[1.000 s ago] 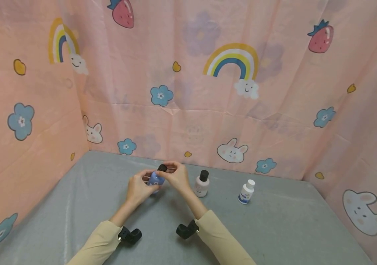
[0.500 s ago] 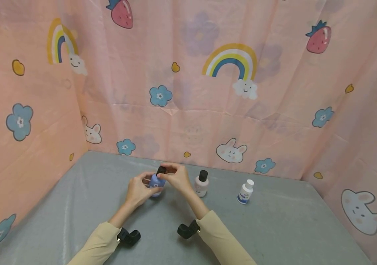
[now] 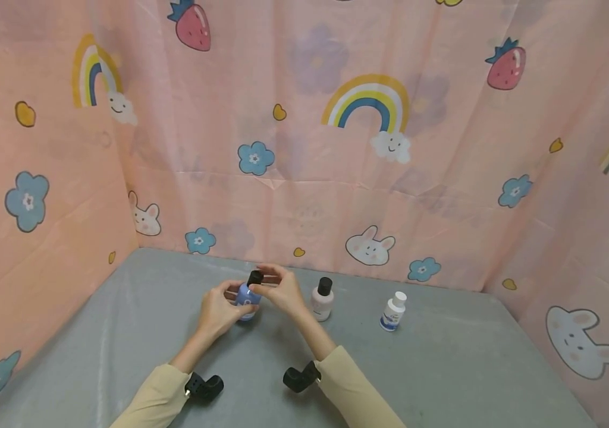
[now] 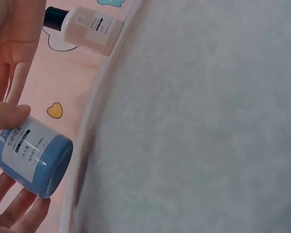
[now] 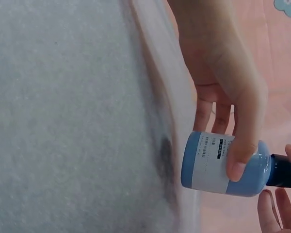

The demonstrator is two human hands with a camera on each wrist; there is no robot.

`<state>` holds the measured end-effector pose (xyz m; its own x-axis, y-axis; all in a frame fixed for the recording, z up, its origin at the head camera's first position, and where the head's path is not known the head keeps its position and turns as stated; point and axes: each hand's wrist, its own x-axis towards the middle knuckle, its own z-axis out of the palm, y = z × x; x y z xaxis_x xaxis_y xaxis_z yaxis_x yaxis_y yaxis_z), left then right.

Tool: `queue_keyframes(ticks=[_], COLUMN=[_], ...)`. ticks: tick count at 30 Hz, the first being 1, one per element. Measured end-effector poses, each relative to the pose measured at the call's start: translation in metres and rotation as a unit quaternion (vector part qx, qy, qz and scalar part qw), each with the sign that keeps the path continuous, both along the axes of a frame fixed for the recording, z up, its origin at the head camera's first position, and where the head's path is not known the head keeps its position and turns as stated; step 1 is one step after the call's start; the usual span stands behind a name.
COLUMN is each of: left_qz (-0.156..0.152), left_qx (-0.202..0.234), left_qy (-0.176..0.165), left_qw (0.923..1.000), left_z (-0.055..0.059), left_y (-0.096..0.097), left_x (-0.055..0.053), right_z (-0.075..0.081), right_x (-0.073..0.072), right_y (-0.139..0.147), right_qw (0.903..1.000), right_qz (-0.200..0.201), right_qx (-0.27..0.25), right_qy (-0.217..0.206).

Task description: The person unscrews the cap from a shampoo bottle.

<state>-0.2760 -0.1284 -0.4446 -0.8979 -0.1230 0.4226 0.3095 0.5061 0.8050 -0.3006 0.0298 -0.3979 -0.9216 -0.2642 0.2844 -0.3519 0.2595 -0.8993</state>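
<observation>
A blue bottle [image 3: 245, 302] with a white label and a black cap [image 3: 254, 277] is near the back of the table, left of centre. My left hand [image 3: 217, 309] grips its body, thumb [image 4: 7, 116] across the label and fingers behind. At the top, my right hand [image 3: 283, 291] has its thumb and fingers around the black cap, pinching it; the fingertips behind are partly hidden. In the right wrist view the bottle [image 5: 211, 165] lies sideways across the picture, with right-hand fingers by its cap [image 5: 283, 171]. Whether its base touches the table, I cannot tell.
Just right of my right hand stands a pale pink bottle [image 3: 322, 302] with a black cap. Further right is a small white bottle [image 3: 392, 312] with a blue-printed label. All are on a grey-covered table [image 3: 443, 368], with a patterned pink curtain [image 3: 304, 196] behind it.
The blue bottle has come slightly down and stands more upright than before, both hands moving with it. The whole head view has shifted a little. The other two bottles keep their places.
</observation>
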Motion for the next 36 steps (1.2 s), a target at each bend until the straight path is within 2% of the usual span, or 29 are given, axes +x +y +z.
queue_keyframes(ticks=[5,9,16,23,36], left_qz=[0.02,0.034,0.027,0.011,0.011], left_qx=[-0.014,-0.02,-0.022,-0.017,-0.021], left_qy=[0.006,0.009,0.024,0.012,-0.002], left_qw=[0.9997,0.9992,0.9991,0.9997,0.9997], left_z=[-0.0004,-0.0016,-0.0017,-0.0019,-0.0042], left_y=[0.0021,0.0038,0.0074,0.0079,0.0058], left_x=[-0.0008,0.0007,0.0009,0.0023,0.0024], right_z=[-0.0004,-0.0014,-0.0009,0.0003,0.0031], right_x=[0.002,0.0029,0.0034,0.0027,0.0042], right_y=[-0.0022,-0.0046,-0.0047,-0.0012,-0.001], right_qw=[0.9993,0.9982,0.9964,0.9974,0.9991], right_qz=[-0.035,-0.059,-0.08,-0.066,-0.031], right_qx=[-0.01,0.011,0.022,0.024,0.027], right_qy=[-0.001,0.003,0.013,0.015,-0.005])
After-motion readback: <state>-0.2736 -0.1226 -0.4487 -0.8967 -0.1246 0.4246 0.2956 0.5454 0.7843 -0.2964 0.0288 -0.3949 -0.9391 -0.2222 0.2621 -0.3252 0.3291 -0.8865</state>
